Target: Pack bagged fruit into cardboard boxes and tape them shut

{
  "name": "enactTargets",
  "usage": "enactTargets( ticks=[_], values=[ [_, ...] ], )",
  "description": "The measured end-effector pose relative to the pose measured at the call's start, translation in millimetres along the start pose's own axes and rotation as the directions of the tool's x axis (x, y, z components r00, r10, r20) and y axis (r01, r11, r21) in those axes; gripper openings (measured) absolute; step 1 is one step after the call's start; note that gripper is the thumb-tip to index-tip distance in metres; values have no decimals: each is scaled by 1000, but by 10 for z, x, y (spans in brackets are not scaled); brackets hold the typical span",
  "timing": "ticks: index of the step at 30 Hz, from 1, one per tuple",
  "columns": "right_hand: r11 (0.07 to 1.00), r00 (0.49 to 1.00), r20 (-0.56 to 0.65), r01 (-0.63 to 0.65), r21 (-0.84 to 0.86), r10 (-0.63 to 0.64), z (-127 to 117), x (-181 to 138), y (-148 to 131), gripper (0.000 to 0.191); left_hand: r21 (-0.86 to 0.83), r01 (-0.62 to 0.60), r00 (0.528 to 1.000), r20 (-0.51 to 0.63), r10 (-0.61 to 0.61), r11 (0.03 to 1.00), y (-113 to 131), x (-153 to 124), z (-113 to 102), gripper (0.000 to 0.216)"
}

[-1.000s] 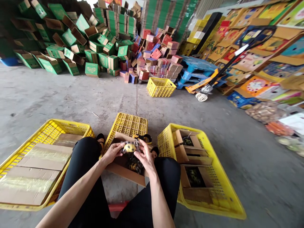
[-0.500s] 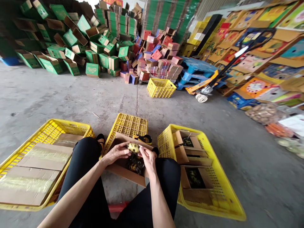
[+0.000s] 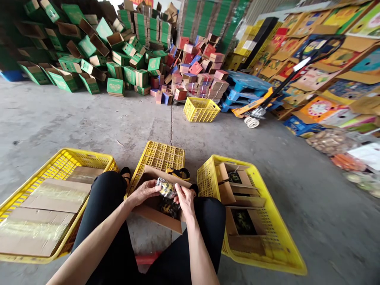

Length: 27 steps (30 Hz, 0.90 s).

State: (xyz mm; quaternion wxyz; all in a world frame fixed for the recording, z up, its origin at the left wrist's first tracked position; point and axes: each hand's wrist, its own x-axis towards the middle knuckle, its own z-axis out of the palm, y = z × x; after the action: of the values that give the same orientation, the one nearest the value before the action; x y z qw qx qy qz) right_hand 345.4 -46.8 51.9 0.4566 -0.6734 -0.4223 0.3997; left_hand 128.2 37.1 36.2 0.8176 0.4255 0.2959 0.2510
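Observation:
My left hand (image 3: 144, 192) and my right hand (image 3: 184, 199) both grip a small yellow, dark-spotted item in clear crinkly wrap (image 3: 166, 189). They hold it just above an open cardboard box (image 3: 154, 217) that rests on an overturned yellow crate (image 3: 162, 155) between my knees. More dark and yellow items (image 3: 169, 208) lie inside the box. A yellow and black tape dispenser (image 3: 179, 173) sits on the crate behind the box.
A yellow crate (image 3: 268, 257) at my right holds open cardboard boxes (image 3: 234, 186). Another yellow crate (image 3: 63, 156) at my left holds taped boxes (image 3: 56, 195). Farther off are piles of green boxes (image 3: 89, 51), red and pink boxes (image 3: 196, 75), a small yellow basket (image 3: 201, 109) and a pallet jack (image 3: 255, 109).
The wrapped item has dropped a little toward the box. My hands have drawn closer around it, and the clear wrap now covers the yellow item again.

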Motion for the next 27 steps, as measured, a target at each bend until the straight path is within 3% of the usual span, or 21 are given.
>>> enactTargets(
  ticks=[5, 7, 11, 15, 18, 21, 24, 27],
  values=[
    [997, 999, -46, 19, -71, -23, -9, -1, -3, 65, -69, -25, 999, -36, 23, 997, -29, 32, 16, 56],
    [999, 997, -59, 41, -14, -42, -12, -7, -22, 63, -89, -51, 995, -94, 42, 995, -37, 39, 8, 52],
    [973, 988, 109, 83, 216, -108, 5, -38, -61, 77, -83, -59, 983, -177, 44, 995, -56, 47, -18, 48],
    [968, 977, 190, 44, 246, -93, 36, -44, -62, 61, -39, -13, 984, -177, 6, 999, -69, 48, -12, 52],
    [970, 989, 144, -7, 244, -29, 46, -18, -39, 61, -65, 17, 982, -186, -28, 998, -48, 30, 25, 65],
    [968, 997, 63, -46, 246, 32, 39, 6, -20, 68, -103, -7, 995, -104, -4, 995, -11, -5, 65, 81],
    [973, 997, 23, -78, 216, 74, 23, 5, -29, 68, -65, -37, 999, -18, 36, 997, -3, -23, 84, 79],
    [979, 993, 91, -92, 182, 76, 20, -13, -51, 69, -33, -48, 997, -61, 46, 998, -37, -3, 64, 67]
  ],
)
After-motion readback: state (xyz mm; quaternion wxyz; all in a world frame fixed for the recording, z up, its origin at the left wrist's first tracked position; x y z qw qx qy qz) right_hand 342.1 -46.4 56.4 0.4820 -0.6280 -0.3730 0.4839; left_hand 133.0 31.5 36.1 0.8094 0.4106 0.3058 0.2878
